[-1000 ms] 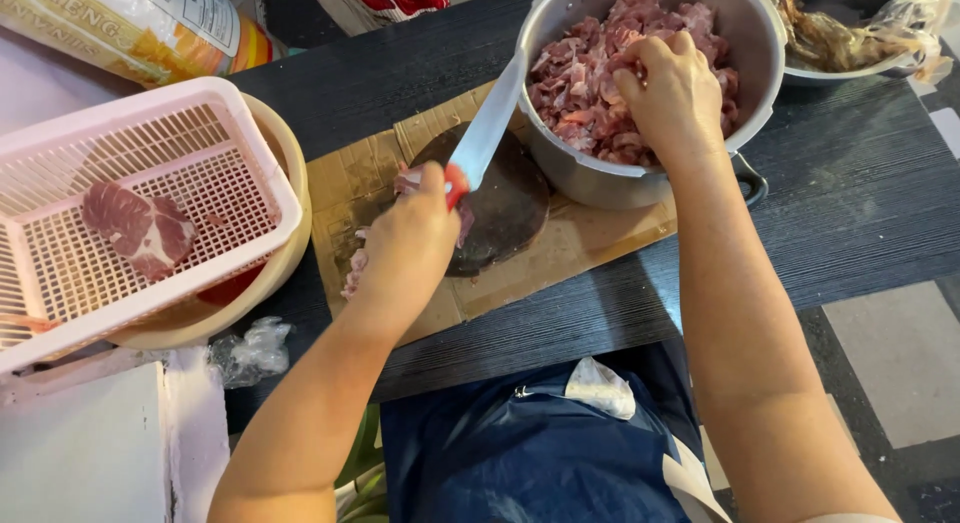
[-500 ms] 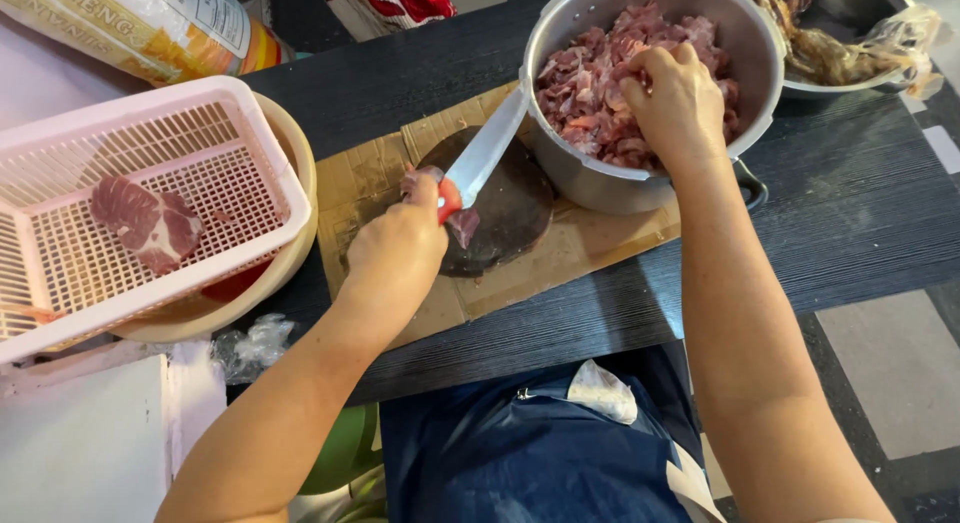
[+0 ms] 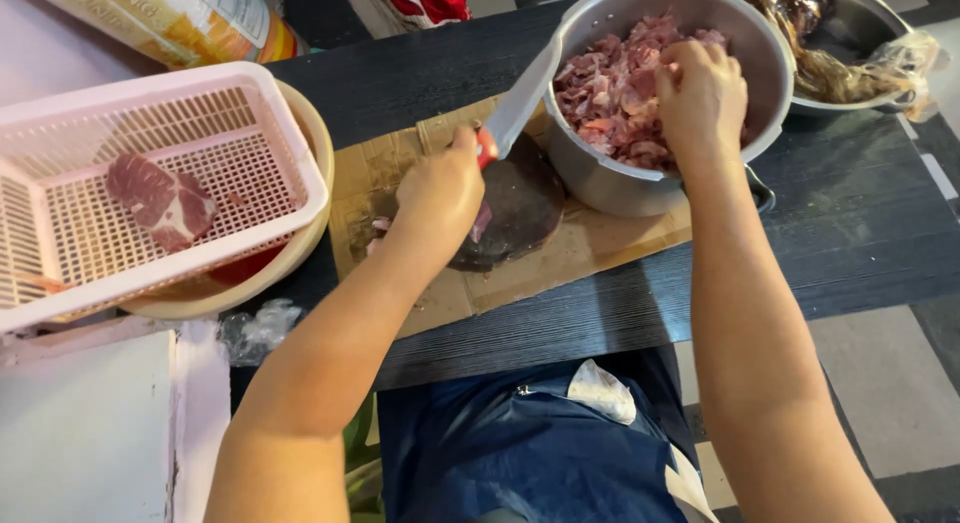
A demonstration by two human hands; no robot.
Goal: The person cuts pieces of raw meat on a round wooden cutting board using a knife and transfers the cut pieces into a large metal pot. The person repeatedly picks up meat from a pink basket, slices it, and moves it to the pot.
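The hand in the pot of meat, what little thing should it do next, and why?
Probably lift out of the metal pot and come back to the dark round chopping board. The right hand rests on the cut meat, seemingly dropping pieces, while the left hand holds the knife over the board, where little meat is left.

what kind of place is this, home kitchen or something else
Probably an informal food-prep spot, maybe a home or a stall: I can't tell which. The left hand holds a knife over a round board on cardboard, and the right hand reaches into a metal pot of cut meat.
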